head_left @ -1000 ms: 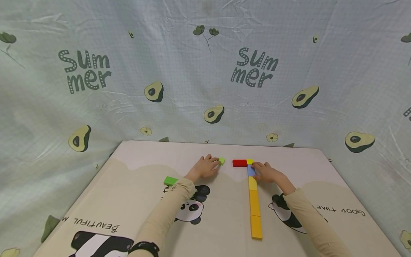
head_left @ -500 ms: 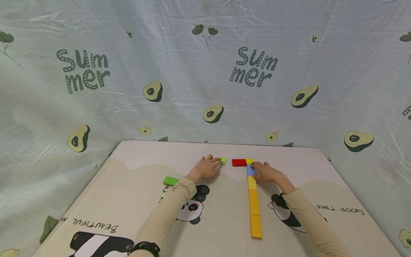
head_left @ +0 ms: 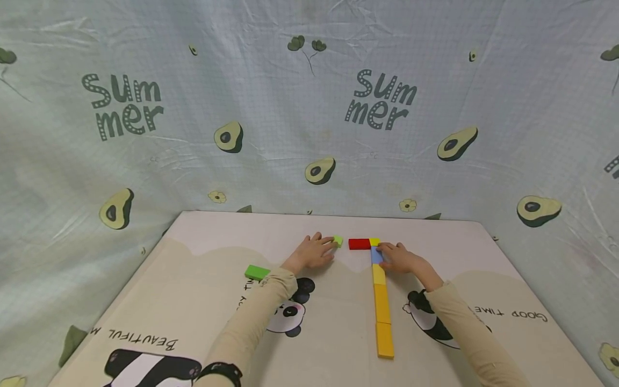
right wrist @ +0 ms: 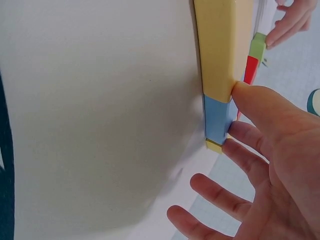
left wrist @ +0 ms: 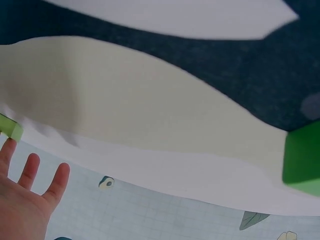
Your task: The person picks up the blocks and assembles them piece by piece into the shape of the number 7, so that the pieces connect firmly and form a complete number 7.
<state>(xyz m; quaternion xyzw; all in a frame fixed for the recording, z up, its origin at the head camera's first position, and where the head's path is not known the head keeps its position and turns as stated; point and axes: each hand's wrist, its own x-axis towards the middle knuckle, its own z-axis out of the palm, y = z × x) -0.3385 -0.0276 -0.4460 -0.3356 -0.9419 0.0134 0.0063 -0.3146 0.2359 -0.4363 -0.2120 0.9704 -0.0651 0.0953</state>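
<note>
My left hand (head_left: 313,252) holds a small light green block (head_left: 338,241) at its left end. The fingers lie on the block's far side; the thumb is hidden. A short gap parts this block from a red block (head_left: 359,244), which meets a small yellow block (head_left: 374,242) at the top of a row. Below that come a blue block (head_left: 376,255) and several yellow blocks (head_left: 382,303), end to end towards the person. My right hand (head_left: 401,258) rests beside the row. Its thumb and fingertips touch the right side of the blue and neighbouring yellow blocks, fingers spread.
A darker green block (head_left: 256,272) lies to the left, partly behind the left sleeve. The table (head_left: 333,344) has a printed panda cloth. A patterned curtain (head_left: 271,97) hangs behind the table's far edge. A dark wristband (head_left: 220,371) is on the left arm.
My left hand has slid the light green block slightly right, narrowing the gap to the red block. My right hand stays beside the row. The head view has shifted slightly.
</note>
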